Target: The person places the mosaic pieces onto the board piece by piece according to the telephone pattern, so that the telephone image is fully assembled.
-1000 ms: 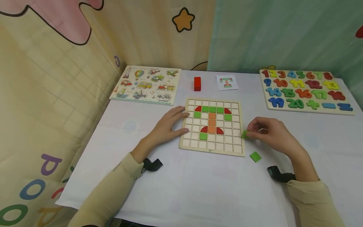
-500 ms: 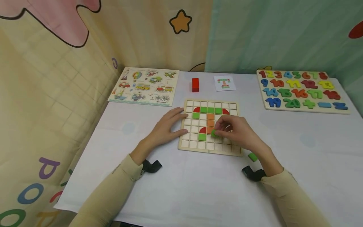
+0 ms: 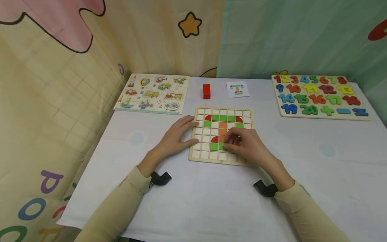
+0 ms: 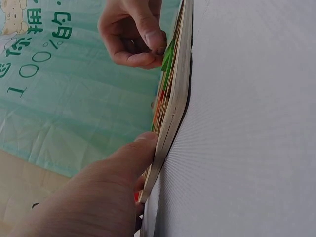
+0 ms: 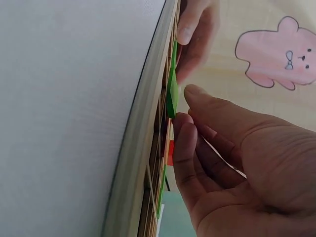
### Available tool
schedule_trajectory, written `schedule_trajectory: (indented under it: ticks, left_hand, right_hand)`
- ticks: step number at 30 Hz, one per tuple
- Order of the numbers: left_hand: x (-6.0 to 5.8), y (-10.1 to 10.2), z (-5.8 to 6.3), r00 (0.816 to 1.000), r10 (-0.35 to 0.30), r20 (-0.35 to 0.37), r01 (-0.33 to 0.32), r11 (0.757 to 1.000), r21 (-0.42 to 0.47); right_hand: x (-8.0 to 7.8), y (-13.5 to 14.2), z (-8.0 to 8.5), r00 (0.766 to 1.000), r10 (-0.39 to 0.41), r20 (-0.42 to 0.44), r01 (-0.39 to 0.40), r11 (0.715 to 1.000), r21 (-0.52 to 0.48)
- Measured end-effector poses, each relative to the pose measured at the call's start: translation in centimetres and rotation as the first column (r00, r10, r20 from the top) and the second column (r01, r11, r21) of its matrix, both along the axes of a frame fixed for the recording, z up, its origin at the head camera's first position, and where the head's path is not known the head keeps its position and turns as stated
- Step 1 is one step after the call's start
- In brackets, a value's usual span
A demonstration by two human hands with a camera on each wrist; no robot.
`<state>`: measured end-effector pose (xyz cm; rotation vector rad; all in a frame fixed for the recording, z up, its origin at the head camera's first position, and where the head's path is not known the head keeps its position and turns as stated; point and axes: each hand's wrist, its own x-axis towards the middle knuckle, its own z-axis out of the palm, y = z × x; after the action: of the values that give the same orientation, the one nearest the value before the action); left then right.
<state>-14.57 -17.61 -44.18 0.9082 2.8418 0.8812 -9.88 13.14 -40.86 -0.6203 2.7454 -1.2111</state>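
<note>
A wooden grid board [image 3: 205, 154] bears several green squares, red quarter-circles and orange squares in a symmetric figure. My left hand [image 3: 177, 134] rests at its left edge, fingers spread, with the thumb [image 4: 144, 140] over the rim in the left wrist view. My right hand [image 3: 246, 143] is over the lower middle, holding a green square tile [image 3: 222, 146] between curled fingers and thumb at the cell right of another green square [image 3: 214, 147]. The held tile [image 5: 171, 94] looks slightly tilted in the right wrist view. The right hand hides the board's lower right cells.
Behind the board are a red block [image 3: 206, 91] and a pattern card [image 3: 238, 89] with a similar figure. A vehicle puzzle board [image 3: 152, 93] lies at the back left, a number puzzle board [image 3: 320, 96] at the back right. Curtains [image 3: 251, 37] hang beyond the white table [image 3: 205, 201].
My right hand has brought the green tile from beside the board's right edge onto its lower middle. The arm now hides the loose green tile on the table. My left hand stayed put.
</note>
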Motion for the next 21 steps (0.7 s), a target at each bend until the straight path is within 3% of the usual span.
schedule_trajectory:
  ticks: [10, 21]
  left_hand:
    - [-0.14, -0.04, -0.22, 1.0, 0.004, 0.0, -0.004, 1.0, 0.001]
    - [-0.09, -0.1, -0.05, 1.0, 0.006, 0.0, -0.006, 1.0, -0.003]
  right_hand:
    - [0.35, -0.34, -0.5, 0.994, 0.076, -0.082, -0.074, 0.997, 0.017]
    - [0.37, -0.33, -0.69, 0.993, -0.018, -0.12, 0.028, 0.997, 0.078]
